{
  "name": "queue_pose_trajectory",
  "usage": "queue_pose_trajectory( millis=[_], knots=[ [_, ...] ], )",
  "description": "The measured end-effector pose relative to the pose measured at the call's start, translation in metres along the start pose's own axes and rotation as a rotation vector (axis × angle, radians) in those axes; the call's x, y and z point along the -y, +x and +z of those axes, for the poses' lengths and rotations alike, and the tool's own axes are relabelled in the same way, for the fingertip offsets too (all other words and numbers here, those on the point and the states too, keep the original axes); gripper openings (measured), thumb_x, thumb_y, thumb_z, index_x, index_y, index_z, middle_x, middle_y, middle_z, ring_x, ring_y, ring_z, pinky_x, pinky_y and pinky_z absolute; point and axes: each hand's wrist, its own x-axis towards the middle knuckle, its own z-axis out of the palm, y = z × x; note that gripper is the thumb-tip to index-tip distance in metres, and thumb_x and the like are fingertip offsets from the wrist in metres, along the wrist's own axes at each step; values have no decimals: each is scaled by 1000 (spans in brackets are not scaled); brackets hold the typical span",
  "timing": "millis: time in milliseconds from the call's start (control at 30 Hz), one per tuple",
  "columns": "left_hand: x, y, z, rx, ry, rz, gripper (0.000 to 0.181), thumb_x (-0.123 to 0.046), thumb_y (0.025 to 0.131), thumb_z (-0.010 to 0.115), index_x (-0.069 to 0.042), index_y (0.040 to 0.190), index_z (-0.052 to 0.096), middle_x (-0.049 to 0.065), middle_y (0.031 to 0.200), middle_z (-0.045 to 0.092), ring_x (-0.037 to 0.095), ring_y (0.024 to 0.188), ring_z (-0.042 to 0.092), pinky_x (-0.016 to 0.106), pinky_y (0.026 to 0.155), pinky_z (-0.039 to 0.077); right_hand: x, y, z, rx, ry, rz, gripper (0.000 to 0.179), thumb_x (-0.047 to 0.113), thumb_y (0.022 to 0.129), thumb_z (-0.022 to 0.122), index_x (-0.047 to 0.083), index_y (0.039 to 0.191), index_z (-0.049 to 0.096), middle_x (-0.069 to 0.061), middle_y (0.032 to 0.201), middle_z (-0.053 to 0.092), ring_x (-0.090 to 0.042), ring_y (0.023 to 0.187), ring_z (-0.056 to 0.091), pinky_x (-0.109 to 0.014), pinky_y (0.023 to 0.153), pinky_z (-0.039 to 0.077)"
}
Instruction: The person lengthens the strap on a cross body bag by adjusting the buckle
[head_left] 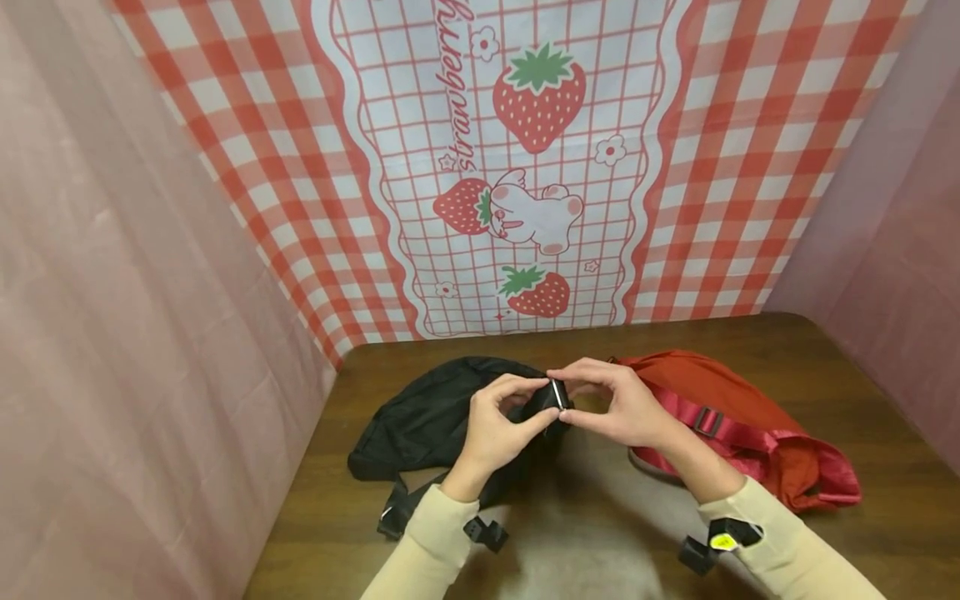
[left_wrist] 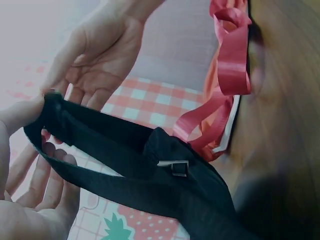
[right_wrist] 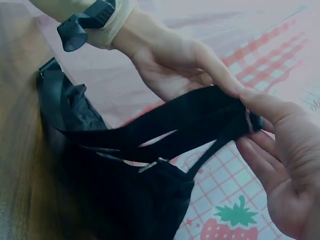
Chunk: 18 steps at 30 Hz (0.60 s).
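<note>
In the head view a soft black bag lies on the left half of the table. Its black strap is lifted in a loop, with a slider buckle at the raised end. My left hand pinches the strap at the buckle between thumb and fingers. From the other side my right hand pinches the same end, its fingertips close to the left ones. In the right wrist view the strap runs from the bag up to both hands. A metal fitting shows on the bag.
A red bag with a pink-red strap lies on the right of the wooden table. Behind the table hangs a checked strawberry cloth. A pink curtain hangs at the left. Another black strap end lies near my left sleeve.
</note>
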Motion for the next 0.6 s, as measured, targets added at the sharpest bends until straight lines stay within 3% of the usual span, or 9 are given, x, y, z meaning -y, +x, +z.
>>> queue_pose_trajectory(
  millis=[233, 433, 600],
  knots=[
    [2, -1, -1, 7, -35, -68, 35, -8, 88, 88, -9, 121, 79, 13, 115, 74, 18, 102, 73, 26, 93, 63, -3, 0, -2, 35, 177, 91, 45, -3, 91, 81, -2, 135, 69, -24, 125, 74, -9, 110, 77, -33, 91, 66],
    [2, 0, 1, 41, -104, -133, 36, -6, 89, 87, -6, 124, 78, 16, 119, 73, 12, 106, 72, 25, 96, 61, -4, 3, -1, 6, 215, 143, 40, -1, 87, 86, 1, 125, 74, -20, 120, 76, -11, 105, 78, -34, 90, 67],
    [1, -2, 1, 94, -160, -159, 45, -2, 87, 87, -6, 130, 75, 17, 123, 72, 11, 107, 71, 28, 97, 62, -3, 4, -1, -6, 202, 112, 40, -4, 83, 88, 1, 120, 75, -18, 117, 72, -11, 104, 77, -34, 89, 66]
  ],
)
